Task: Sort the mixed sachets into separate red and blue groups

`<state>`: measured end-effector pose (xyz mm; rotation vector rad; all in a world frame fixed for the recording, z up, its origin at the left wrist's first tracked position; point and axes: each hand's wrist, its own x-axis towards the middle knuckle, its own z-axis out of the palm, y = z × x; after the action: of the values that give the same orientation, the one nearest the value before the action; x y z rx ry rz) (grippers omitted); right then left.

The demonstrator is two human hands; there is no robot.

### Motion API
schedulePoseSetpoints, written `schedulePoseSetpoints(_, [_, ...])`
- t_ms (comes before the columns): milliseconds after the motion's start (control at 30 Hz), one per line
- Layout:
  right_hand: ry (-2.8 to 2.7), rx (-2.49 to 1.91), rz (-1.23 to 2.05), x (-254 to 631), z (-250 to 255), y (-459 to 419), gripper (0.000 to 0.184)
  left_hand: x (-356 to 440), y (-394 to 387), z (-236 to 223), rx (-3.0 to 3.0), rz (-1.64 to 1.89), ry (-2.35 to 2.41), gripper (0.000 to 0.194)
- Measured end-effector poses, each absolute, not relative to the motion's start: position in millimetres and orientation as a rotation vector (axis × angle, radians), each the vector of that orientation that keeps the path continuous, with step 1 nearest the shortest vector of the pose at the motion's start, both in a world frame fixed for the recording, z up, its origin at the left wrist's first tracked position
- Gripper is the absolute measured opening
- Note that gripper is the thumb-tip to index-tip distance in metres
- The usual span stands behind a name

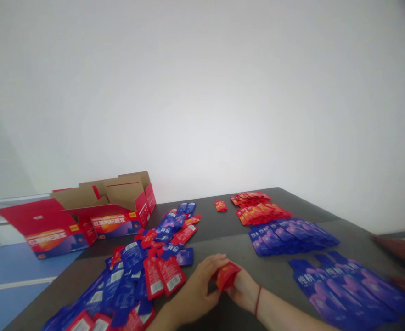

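Note:
Both my hands meet at the near middle of the dark table [223, 234]. My left hand [199, 287] and my right hand [242, 289] are closed together on a small stack of red sachets [227, 275]. A red string sits on my right wrist. Just left of my hands lies a loose heap of blue and red sachets [143, 271]. To the right, blue sachets [347, 289] lie in an ordered row.
An open red cardboard box [120, 202] and a second red box [47, 227] stand at the table's far left. Farther back are a row of blue sachets [288, 234], rows of red sachets [257, 209] and one lone red sachet [220, 205]. A white wall rises behind.

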<state>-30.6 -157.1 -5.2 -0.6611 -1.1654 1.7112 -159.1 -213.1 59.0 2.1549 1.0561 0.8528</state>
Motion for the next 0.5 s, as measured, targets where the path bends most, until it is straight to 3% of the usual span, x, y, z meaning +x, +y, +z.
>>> schedulePoseSetpoints(133, [-1.343, -0.727, 1.729, -28.9, 4.3, -161.1, 0.028, -157.3, -207.4, 52.3, 2.047, 1.005, 1.286, 0.030])
schedulePoseSetpoints(267, [-1.694, -0.778, 1.056, -11.0, 27.3, -161.3, 0.063, -163.6, -198.3, 48.7, 1.852, 0.905, 1.526, 0.032])
schedulePoseSetpoints(333, [-1.855, -0.714, 0.890, -1.9, 39.7, -161.6, 0.068, -166.2, -196.7, 45.2, 1.802, 0.803, 1.494, 0.029])
schedulePoseSetpoints(367, [-1.932, -0.699, 0.883, 1.2, 44.8, -161.6, 0.063, -166.6, -196.6, 42.8, 1.783, 0.763, 1.447, 0.027])
schedulePoseSetpoints(500, [-1.973, -0.869, 0.952, 3.1, 52.6, -155.4, 0.012, -163.8, -197.7, 34.1, 1.655, 0.698, 1.277, 0.019])
